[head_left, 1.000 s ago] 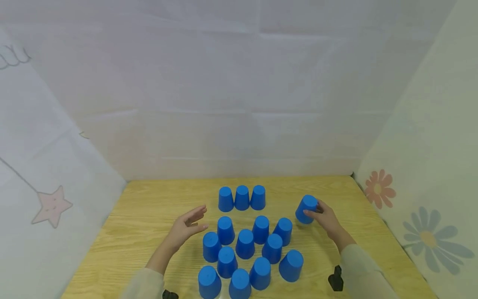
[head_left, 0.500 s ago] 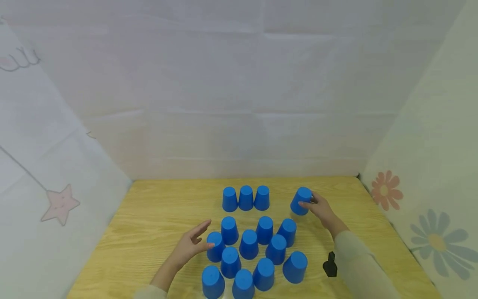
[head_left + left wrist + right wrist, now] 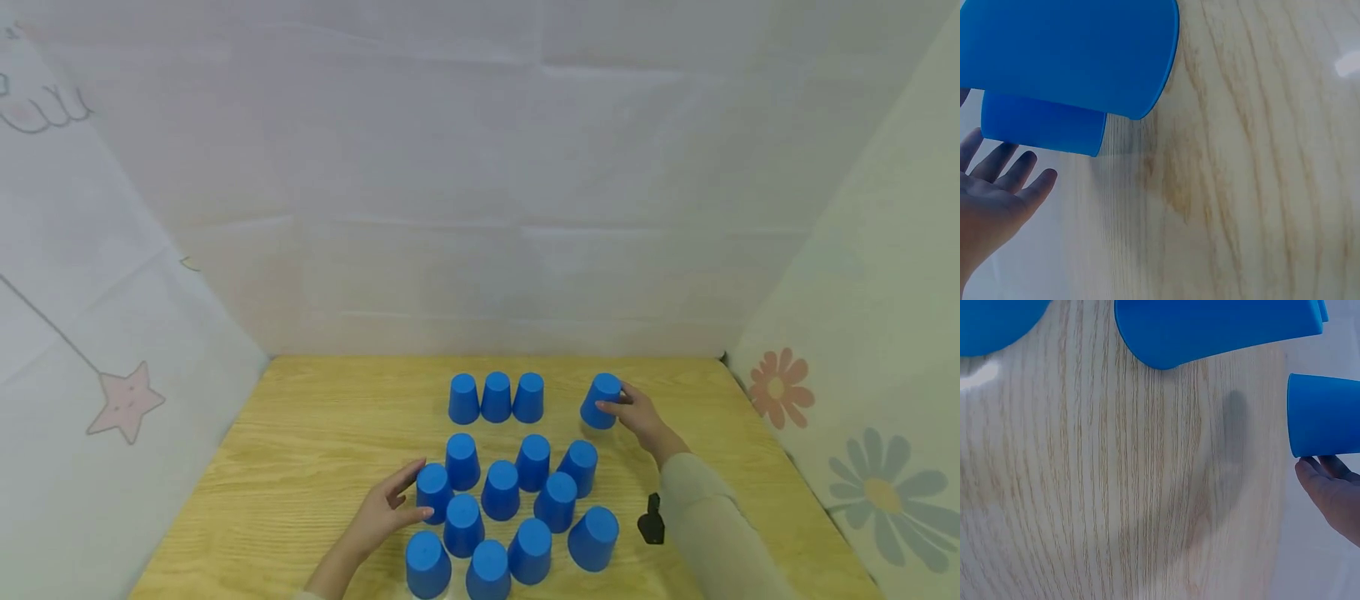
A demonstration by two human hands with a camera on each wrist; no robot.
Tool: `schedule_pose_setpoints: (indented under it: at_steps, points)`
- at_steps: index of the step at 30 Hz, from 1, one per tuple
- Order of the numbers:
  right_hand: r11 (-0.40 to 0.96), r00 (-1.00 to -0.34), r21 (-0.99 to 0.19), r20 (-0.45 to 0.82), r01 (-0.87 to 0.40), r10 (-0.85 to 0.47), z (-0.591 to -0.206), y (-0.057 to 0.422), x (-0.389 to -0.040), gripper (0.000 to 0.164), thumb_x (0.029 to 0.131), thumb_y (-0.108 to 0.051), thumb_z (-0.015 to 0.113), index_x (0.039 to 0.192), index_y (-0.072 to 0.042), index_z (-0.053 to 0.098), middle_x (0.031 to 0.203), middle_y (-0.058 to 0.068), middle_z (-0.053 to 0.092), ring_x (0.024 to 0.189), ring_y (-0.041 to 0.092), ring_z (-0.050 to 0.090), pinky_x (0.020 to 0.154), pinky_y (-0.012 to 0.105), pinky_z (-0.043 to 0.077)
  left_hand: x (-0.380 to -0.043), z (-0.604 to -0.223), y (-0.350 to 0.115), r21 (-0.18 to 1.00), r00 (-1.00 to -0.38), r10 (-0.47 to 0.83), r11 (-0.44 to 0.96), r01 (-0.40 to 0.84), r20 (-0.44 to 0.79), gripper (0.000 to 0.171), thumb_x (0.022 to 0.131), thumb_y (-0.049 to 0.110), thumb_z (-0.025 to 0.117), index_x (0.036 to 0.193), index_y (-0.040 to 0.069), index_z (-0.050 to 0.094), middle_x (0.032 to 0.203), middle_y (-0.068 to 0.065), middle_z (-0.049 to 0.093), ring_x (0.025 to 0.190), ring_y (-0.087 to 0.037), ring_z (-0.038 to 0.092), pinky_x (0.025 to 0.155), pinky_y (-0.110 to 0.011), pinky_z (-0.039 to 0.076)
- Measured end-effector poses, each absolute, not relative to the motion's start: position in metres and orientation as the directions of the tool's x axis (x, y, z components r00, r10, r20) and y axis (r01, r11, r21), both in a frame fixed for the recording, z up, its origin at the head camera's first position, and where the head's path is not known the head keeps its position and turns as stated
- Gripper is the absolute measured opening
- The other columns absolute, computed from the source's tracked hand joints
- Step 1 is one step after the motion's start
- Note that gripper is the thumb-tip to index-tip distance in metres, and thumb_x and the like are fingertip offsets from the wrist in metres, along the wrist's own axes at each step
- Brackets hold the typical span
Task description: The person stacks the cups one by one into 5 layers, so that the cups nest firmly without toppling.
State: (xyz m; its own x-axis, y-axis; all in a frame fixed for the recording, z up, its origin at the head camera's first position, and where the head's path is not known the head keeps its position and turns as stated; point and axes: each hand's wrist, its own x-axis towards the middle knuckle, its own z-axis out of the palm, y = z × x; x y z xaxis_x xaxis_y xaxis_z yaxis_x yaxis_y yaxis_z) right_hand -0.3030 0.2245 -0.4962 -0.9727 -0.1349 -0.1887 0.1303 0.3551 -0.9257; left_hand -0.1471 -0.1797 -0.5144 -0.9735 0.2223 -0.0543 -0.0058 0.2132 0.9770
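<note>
Upside-down blue cups stand on the wooden table. In the head view my right hand [image 3: 637, 417] holds one blue cup [image 3: 602, 400] by its right side, slightly tilted and apart from the others. The right wrist view shows that cup [image 3: 1325, 415] raised off the table, with fingers [image 3: 1329, 487] at its lower side. My left hand [image 3: 382, 510] is spread around the left side of another cup [image 3: 435, 492], thumb in front and fingers behind. In the left wrist view its fingers [image 3: 1015, 170] are extended beside a cup [image 3: 1041, 124]; contact is unclear.
Three cups [image 3: 496, 397] stand in a row towards the back. Several more cups [image 3: 500, 492] cluster at the front middle, close together. White cloth walls [image 3: 495, 250] border the table [image 3: 322, 417] behind and at both sides.
My right hand has carried its cup left and a little farther back. My left hand has come down and closer to the leftmost middle cup. The camera view has shifted slightly.
</note>
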Motion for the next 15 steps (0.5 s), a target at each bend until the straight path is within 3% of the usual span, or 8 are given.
schedule_pose_setpoints:
  at_steps: [9,15]
  points:
    - [0.336,-0.969,-0.927,-0.215,0.165,-0.120,-0.502,0.215,-0.311,0.077,0.079,-0.028,0.063,0.137,-0.004,0.018,0.134,0.025,0.022,0.121,0.040,0.020,0.094,0.052,0.023,-0.146,-0.521,-0.172,0.981,-0.983,0.169,0.194,-0.033,-0.067,0.073,0.073,0.017,0.069,0.134,0.012,0.029,0.132,-0.017,0.034,0.121,-0.036,0.026,0.091,-0.057,0.023]
    - [0.314,-0.965,-0.930,-0.237,0.192,-0.113,-0.509,0.209,-0.315,0.075,0.079,-0.026,0.063,0.136,-0.003,0.020,0.136,0.023,0.020,0.122,0.040,0.020,0.094,0.051,0.024,-0.146,-0.527,-0.169,0.980,-0.984,0.162,0.193,-0.047,-0.079,0.072,0.074,0.019,0.069,0.133,0.007,0.030,0.132,-0.018,0.033,0.120,-0.037,0.027,0.091,-0.056,0.026]
